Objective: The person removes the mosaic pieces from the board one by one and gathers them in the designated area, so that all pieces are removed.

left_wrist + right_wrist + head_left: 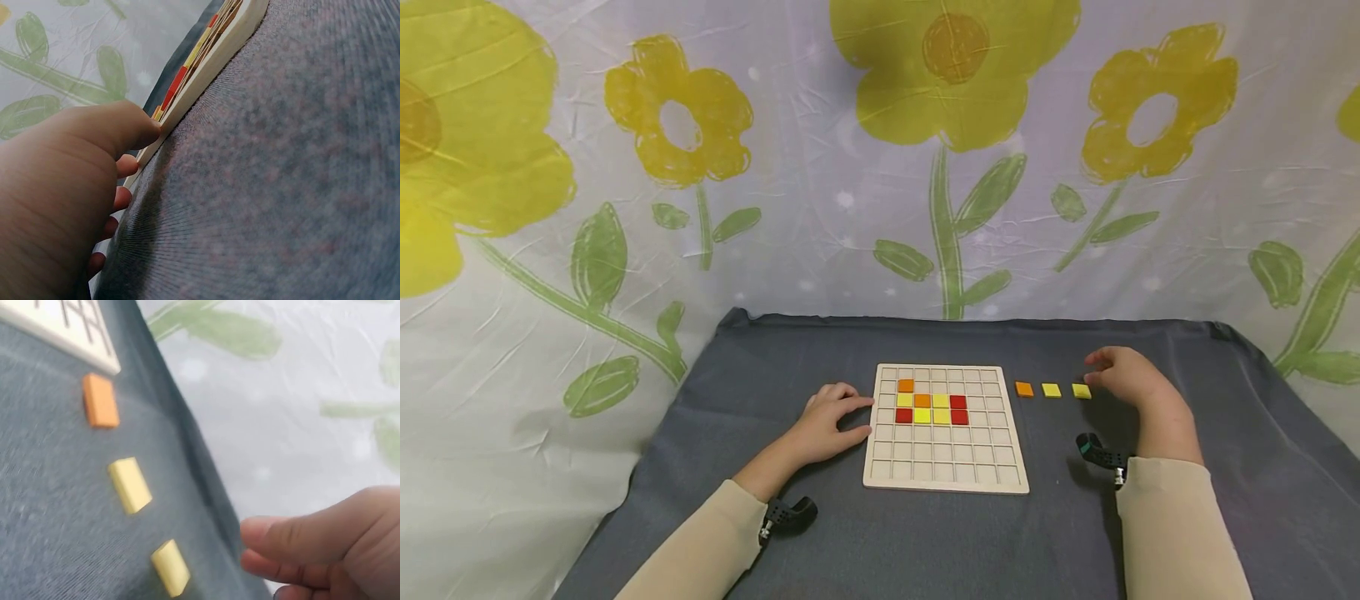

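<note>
A pale wooden grid board lies on the cloth with several orange, yellow and red square tiles in its upper left cells. At the board's left edge, my left hand touches the rim with thumb and forefinger, fingers spread. The left wrist view shows the thumb against the board's side. To the right of the board lie an orange tile, a yellow tile and another yellow tile in a row. Just beyond the last one hovers my right hand, fingers loosely bent, nothing visible between them.
Dark grey cloth covers the table, its far edge meeting a white curtain printed with yellow flowers. Black wrist straps with small devices sit at both cuffs, the right device standing out over the cloth.
</note>
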`<state>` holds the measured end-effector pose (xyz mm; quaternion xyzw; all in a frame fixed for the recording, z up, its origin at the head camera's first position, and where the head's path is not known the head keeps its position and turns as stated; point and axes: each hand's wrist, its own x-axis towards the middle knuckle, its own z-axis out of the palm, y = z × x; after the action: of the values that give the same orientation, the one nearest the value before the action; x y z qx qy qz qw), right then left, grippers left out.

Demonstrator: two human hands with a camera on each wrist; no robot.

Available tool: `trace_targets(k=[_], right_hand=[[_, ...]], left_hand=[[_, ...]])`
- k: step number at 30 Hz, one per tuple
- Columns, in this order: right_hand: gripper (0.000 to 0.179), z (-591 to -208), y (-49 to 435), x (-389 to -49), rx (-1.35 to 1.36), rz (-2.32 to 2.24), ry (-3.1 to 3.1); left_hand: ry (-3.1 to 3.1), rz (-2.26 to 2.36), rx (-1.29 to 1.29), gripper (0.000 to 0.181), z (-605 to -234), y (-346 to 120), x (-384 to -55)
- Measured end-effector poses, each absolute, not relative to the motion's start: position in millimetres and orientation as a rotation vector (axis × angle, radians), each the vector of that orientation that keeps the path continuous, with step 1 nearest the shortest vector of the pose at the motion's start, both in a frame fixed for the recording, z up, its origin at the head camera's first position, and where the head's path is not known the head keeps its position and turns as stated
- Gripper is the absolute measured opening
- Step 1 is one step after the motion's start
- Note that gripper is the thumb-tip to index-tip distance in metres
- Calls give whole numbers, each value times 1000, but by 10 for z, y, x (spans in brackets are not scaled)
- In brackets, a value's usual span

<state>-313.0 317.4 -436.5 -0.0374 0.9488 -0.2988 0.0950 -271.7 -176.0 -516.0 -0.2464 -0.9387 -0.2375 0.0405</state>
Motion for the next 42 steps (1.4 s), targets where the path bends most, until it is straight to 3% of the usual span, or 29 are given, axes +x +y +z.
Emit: trace_targets(k=[10,25,42], right_hand=[[49,-4108,2971,-3039,-222,-899,2915],[40,-3931,2493,-2999,-408,-903,3020],[37,-4034,2092,-3058,-571,-964,3012]], left_hand=[[-2869,-724,-771,47,-5170,-1769,-2720],[-2872,-724,-762,47,-5173,-1763,-2719],[-2865,-711,-770,48,-5175,-1764,-2722]])
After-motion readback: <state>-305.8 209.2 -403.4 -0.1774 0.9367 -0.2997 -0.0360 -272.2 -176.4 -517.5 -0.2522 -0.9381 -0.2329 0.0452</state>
